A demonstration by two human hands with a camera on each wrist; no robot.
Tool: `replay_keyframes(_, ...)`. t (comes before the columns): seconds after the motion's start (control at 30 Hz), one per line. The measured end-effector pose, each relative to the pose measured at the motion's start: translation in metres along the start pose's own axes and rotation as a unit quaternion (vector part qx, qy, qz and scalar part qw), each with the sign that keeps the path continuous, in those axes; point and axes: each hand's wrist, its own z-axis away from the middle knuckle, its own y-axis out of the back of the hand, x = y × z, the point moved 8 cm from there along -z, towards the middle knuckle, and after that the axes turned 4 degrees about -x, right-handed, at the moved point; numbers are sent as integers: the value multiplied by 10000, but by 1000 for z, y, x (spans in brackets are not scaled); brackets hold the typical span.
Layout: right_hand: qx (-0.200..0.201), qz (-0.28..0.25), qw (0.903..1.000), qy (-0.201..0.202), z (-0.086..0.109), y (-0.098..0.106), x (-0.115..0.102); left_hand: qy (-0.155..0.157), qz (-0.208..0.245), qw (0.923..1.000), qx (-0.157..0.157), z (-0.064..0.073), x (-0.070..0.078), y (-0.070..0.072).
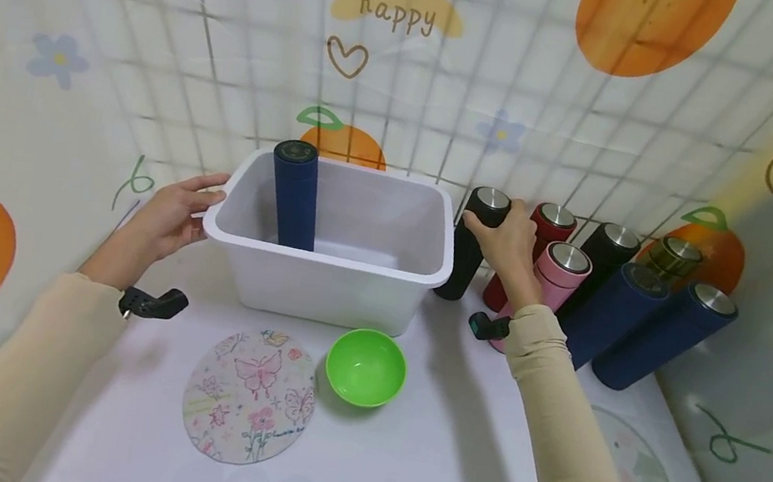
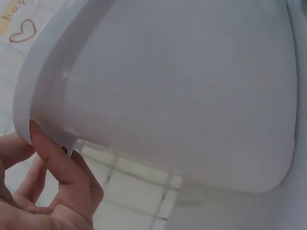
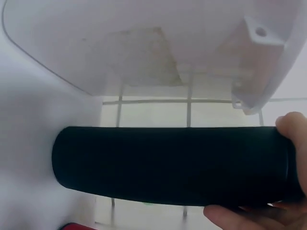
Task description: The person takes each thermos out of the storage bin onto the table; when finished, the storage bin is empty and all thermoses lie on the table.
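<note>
A white plastic tub (image 1: 326,286) stands at the back of the table, with a dark blue thermos (image 1: 296,197) upright inside it toward the left. My left hand (image 1: 170,219) holds the tub's left rim; in the left wrist view, its thumb and fingers (image 2: 57,155) pinch the rim from below and outside. Just right of the tub, my right hand (image 1: 510,248) grips a black thermos (image 1: 461,257) near its silver lid. In the right wrist view, the black thermos (image 3: 168,165) stands beside the tub's outer wall, fingers curled round its top end.
Right of my right hand cluster a red thermos (image 1: 552,225), a pink thermos (image 1: 559,273), a black one (image 1: 604,254), a gold-lidded one (image 1: 672,257) and two blue ones (image 1: 614,311). A green bowl (image 1: 366,368) and a round butterfly mat (image 1: 247,400) lie in front of the tub.
</note>
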Motion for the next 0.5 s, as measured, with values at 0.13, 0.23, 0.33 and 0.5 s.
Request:
replay_keyframes(0.13,54,-93,9999,-75,-1,-1,2,-16,129,9998,-155,-1,1,-1)
replay_keyframes(0.23,82,-108,9999,-46,0,-2,0,-20,157,9997,-207,1,1,0)
replay_keyframes(0.33,158,-92,9998,20,2,-1,-4,-50,245,9993,-266,3,2,2)
replay_keyframes(0.5,300,-113,9995,-25,6,7,-11,-40,203,9992,-338,0,2,-1)
